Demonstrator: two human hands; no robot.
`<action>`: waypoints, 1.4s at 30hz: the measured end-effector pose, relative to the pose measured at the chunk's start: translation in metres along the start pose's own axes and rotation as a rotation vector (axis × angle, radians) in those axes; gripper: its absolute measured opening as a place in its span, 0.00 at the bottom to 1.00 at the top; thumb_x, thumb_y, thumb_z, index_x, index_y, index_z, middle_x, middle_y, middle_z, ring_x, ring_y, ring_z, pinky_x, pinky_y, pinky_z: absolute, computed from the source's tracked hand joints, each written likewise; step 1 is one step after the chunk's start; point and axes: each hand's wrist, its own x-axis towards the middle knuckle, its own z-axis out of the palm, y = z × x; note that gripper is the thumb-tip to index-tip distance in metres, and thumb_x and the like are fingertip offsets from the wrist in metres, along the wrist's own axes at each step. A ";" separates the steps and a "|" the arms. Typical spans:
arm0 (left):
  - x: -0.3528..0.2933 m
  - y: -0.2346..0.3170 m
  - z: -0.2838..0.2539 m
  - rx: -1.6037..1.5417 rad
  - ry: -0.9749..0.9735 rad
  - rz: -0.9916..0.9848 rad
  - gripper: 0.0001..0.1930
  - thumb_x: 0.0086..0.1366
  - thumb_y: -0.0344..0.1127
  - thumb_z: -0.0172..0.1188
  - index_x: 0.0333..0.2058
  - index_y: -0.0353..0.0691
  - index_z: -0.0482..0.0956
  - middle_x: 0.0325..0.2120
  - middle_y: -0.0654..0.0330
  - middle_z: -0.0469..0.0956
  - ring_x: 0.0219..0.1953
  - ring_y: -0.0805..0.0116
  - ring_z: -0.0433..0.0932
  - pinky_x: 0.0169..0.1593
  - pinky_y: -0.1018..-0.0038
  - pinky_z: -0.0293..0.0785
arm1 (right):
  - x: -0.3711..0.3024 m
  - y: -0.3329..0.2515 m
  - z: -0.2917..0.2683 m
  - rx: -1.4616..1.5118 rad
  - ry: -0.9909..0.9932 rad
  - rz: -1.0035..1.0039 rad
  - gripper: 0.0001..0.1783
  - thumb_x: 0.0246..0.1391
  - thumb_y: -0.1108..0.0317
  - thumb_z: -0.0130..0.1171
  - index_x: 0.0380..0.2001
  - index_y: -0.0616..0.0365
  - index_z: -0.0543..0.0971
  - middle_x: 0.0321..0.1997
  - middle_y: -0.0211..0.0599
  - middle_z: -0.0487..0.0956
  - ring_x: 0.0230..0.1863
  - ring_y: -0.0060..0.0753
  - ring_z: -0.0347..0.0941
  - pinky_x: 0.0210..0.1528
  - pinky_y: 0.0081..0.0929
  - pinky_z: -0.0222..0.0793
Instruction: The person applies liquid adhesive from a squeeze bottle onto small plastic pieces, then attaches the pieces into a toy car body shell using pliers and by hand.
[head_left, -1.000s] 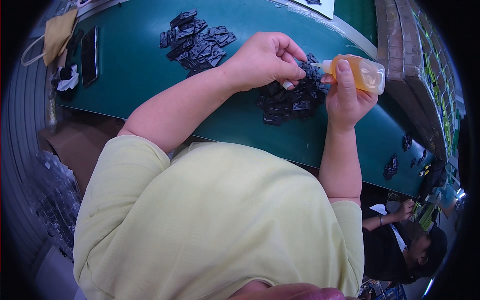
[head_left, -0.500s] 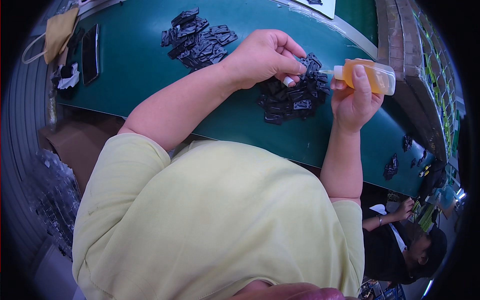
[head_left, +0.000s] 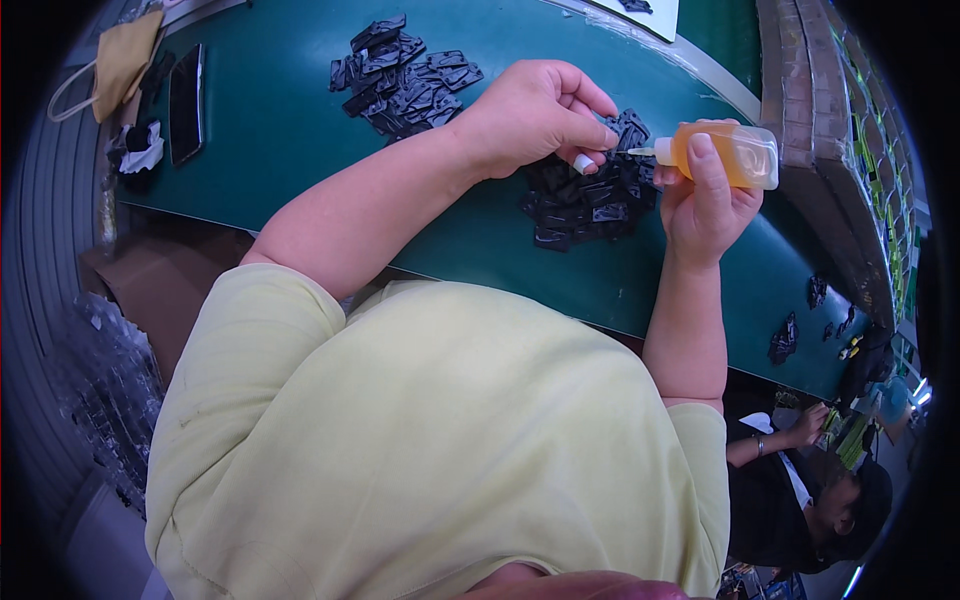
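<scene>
Your right hand [head_left: 708, 210] is gripping a translucent plastic bottle of amber liquid [head_left: 745, 155], its long axis running roughly crosswise. Its thin pale nozzle [head_left: 643, 152] is pointing left, ending just beside the fingertips of your left hand [head_left: 540, 118]. Those fingers are curling inward; whether they are pinching anything, I cannot tell. Flat black plastic pieces [head_left: 575, 212] are lying heaped beneath, on the green surface [head_left: 500, 240].

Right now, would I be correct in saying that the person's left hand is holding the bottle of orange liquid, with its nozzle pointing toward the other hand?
Not quite: the head view shows the right hand holding the bottle of orange liquid, its nozzle pointing toward the left hand.
</scene>
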 end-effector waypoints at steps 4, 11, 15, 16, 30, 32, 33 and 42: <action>0.000 0.000 0.001 -0.009 -0.003 -0.006 0.14 0.56 0.25 0.63 0.41 0.27 0.73 0.26 0.54 0.80 0.25 0.71 0.81 0.31 0.81 0.79 | 0.000 0.000 -0.001 0.000 -0.005 0.004 0.08 0.51 0.76 0.61 0.35 0.63 0.75 0.30 0.39 0.78 0.23 0.24 0.74 0.22 0.17 0.71; 0.002 -0.001 0.000 -0.008 -0.006 0.001 0.15 0.55 0.25 0.64 0.41 0.27 0.73 0.26 0.54 0.80 0.25 0.71 0.81 0.30 0.80 0.79 | -0.001 0.000 0.002 -0.039 0.016 0.021 0.08 0.51 0.76 0.62 0.35 0.63 0.75 0.29 0.39 0.78 0.23 0.24 0.74 0.22 0.17 0.71; 0.005 0.001 -0.001 0.007 0.004 0.009 0.15 0.55 0.25 0.64 0.40 0.27 0.72 0.25 0.54 0.79 0.25 0.71 0.80 0.30 0.81 0.78 | 0.004 -0.002 0.003 -0.121 0.012 -0.051 0.07 0.50 0.77 0.61 0.34 0.63 0.76 0.27 0.38 0.77 0.22 0.23 0.73 0.22 0.17 0.70; 0.006 0.003 -0.002 -0.002 0.003 0.016 0.15 0.55 0.24 0.63 0.40 0.27 0.72 0.25 0.54 0.79 0.24 0.71 0.80 0.30 0.81 0.78 | 0.008 -0.004 0.002 -0.055 0.044 -0.056 0.07 0.50 0.78 0.61 0.34 0.63 0.76 0.27 0.38 0.77 0.21 0.22 0.72 0.21 0.17 0.69; 0.011 -0.002 -0.012 -0.062 0.129 0.076 0.15 0.59 0.24 0.60 0.45 0.26 0.71 0.30 0.56 0.78 0.28 0.72 0.79 0.33 0.78 0.79 | 0.015 0.002 -0.019 0.404 0.322 0.217 0.07 0.54 0.66 0.57 0.33 0.54 0.71 0.26 0.32 0.73 0.17 0.19 0.66 0.19 0.19 0.62; 0.016 0.004 -0.009 -0.005 0.216 0.096 0.14 0.59 0.24 0.59 0.43 0.27 0.72 0.29 0.57 0.78 0.27 0.72 0.78 0.33 0.77 0.79 | 0.019 0.002 -0.022 0.411 0.316 0.221 0.07 0.54 0.66 0.57 0.33 0.54 0.71 0.26 0.32 0.73 0.18 0.19 0.66 0.19 0.19 0.62; 0.025 0.011 -0.008 -0.002 0.215 0.099 0.14 0.59 0.24 0.59 0.43 0.27 0.72 0.29 0.57 0.78 0.27 0.72 0.78 0.33 0.77 0.79 | 0.024 0.002 -0.025 0.410 0.333 0.213 0.07 0.54 0.66 0.57 0.33 0.54 0.71 0.26 0.31 0.73 0.18 0.20 0.66 0.19 0.19 0.62; 0.116 0.045 -0.030 0.577 0.549 0.258 0.06 0.54 0.23 0.59 0.32 0.32 0.79 0.26 0.55 0.80 0.27 0.71 0.80 0.31 0.77 0.75 | 0.032 0.000 -0.031 0.388 0.355 0.201 0.07 0.54 0.64 0.57 0.32 0.53 0.71 0.27 0.30 0.72 0.19 0.19 0.65 0.20 0.19 0.61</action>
